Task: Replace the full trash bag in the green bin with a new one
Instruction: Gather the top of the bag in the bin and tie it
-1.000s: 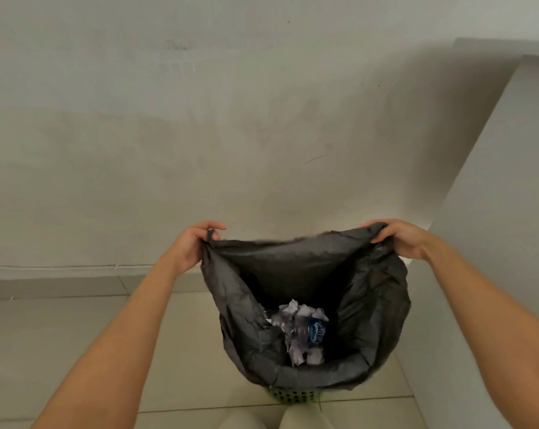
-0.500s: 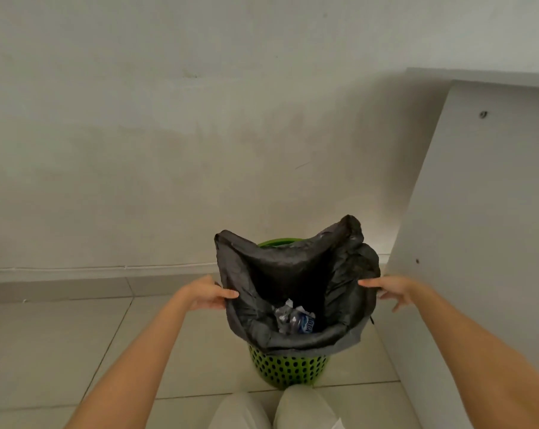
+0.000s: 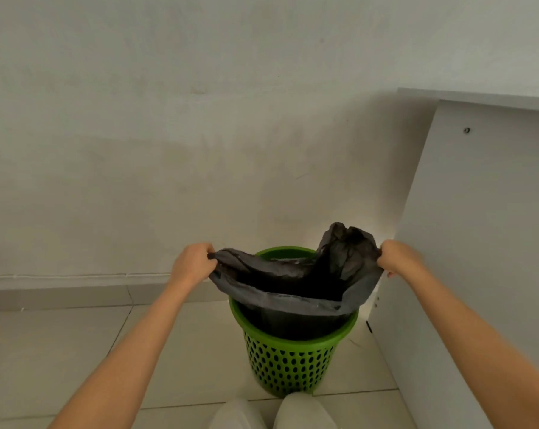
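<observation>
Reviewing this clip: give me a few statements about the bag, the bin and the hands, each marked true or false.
1. Both hands grip the trash bag. True: the left hand and the right hand each hold an edge.
2. The green bin lies on its side. False: it stands upright on the floor.
3. The bag is fully out of the bin. False: its lower part sits inside.
4. A white panel stands right of the bin. True.
</observation>
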{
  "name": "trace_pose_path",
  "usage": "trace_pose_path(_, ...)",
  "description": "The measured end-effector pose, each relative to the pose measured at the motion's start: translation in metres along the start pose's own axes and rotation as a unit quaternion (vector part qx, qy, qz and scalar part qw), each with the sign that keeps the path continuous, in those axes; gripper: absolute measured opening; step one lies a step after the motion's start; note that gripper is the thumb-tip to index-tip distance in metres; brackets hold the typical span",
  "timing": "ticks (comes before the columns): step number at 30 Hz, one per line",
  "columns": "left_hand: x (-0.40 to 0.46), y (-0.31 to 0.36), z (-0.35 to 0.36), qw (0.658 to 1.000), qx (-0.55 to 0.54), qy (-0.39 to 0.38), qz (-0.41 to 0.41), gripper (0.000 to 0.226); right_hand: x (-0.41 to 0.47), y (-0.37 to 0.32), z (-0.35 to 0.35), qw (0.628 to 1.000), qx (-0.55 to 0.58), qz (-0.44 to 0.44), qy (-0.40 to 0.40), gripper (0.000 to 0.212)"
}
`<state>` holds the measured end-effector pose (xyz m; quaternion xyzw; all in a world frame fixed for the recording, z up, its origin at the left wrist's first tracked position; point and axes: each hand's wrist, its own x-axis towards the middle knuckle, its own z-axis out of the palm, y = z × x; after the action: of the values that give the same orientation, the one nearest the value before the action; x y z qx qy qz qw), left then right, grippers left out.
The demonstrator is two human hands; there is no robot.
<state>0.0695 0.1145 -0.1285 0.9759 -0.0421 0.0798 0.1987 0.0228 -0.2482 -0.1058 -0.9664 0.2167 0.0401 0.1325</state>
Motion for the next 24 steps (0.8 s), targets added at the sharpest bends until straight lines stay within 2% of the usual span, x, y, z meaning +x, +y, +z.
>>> trace_pose_path(2, -0.001, 0.006, 0.0, 0.999, -0.019, 0.019, 0.041, 0.019, 0.001, -0.007, -0.002, 0.994, 0.1, -0.043, -0.019, 0.02)
trace_pose_path(3, -0.001, 0.01, 0.001, 0.997, -0.043, -0.003, 0.058, 0.015, -0.004, -0.014, -0.004, 0.981, 0.175, -0.062, -0.053, 0.02)
trace_pose_path(4, -0.001, 0.014, 0.002, 0.992, -0.094, -0.042, 0.068, 0.011, -0.012, -0.021, -0.007, 0.963, 0.238, -0.077, -0.096, 0.022)
trace_pose_path(5, -0.003, 0.019, 0.002, 0.976, -0.173, -0.116, 0.064, 0.013, -0.019, -0.026, -0.009, 0.951, 0.256, -0.095, -0.142, 0.025)
trace_pose_path(7, -0.01, 0.024, 0.0, 0.894, -0.328, -0.305, 0.038, 0.015, -0.029, -0.03, -0.003, 0.931, 0.249, -0.135, -0.232, 0.029)
trace_pose_path(8, -0.012, 0.022, -0.001, 0.855, -0.365, -0.367, 0.02, 0.011, -0.03, -0.029, 0.003, 0.913, 0.271, -0.15, -0.266, 0.028)
trace_pose_path(9, -0.014, 0.019, 0.001, 0.843, -0.374, -0.386, 0.006, 0.01, -0.03, -0.026, 0.008, 0.893, 0.312, -0.158, -0.283, 0.025)
trace_pose_path(10, -0.015, 0.013, 0.005, 0.855, -0.362, -0.373, -0.01, 0.009, -0.028, -0.022, 0.014, 0.882, 0.356, -0.153, -0.268, 0.023)
trace_pose_path(11, -0.013, 0.003, 0.012, 0.888, -0.323, -0.327, -0.032, 0.007, -0.022, -0.015, 0.02, 0.886, 0.383, -0.14, -0.221, 0.022)
trace_pose_path(12, -0.013, -0.006, 0.018, 0.921, -0.277, -0.268, -0.048, 0.008, -0.015, -0.005, 0.026, 0.905, 0.373, -0.123, -0.161, 0.024)
trace_pose_path(14, -0.011, -0.032, 0.034, 0.952, -0.21, -0.217, -0.054, 0.019, 0.001, 0.02, 0.04, 0.955, 0.264, -0.102, -0.09, 0.046)
trace_pose_path(15, -0.011, -0.043, 0.04, 0.957, -0.186, -0.22, -0.046, 0.027, 0.007, 0.03, 0.047, 0.973, 0.187, -0.096, -0.093, 0.06)
trace_pose_path(17, -0.013, -0.057, 0.053, 0.968, -0.12, -0.219, -0.025, 0.034, 0.012, 0.039, 0.065, 0.986, 0.061, -0.093, -0.125, 0.087)
trace_pose_path(18, -0.013, -0.057, 0.058, 0.975, -0.073, -0.211, -0.009, 0.038, 0.011, 0.036, 0.073, 0.986, 0.027, -0.107, -0.128, 0.098)
trace_pose_path(20, -0.011, -0.04, 0.059, 0.977, -0.014, -0.213, 0.025, 0.054, 0.01, 0.022, 0.081, 0.979, 0.009, -0.166, -0.119, 0.107)
trace_pose_path(22, -0.008, -0.016, 0.058, 0.966, -0.043, -0.247, 0.065, 0.056, 0.014, 0.006, 0.091, 0.965, 0.014, -0.226, -0.129, 0.114)
trace_pose_path(24, -0.003, 0.008, 0.058, 0.943, -0.142, -0.289, 0.084, 0.03, 0.022, -0.009, 0.101, 0.949, -0.019, -0.27, -0.161, 0.133)
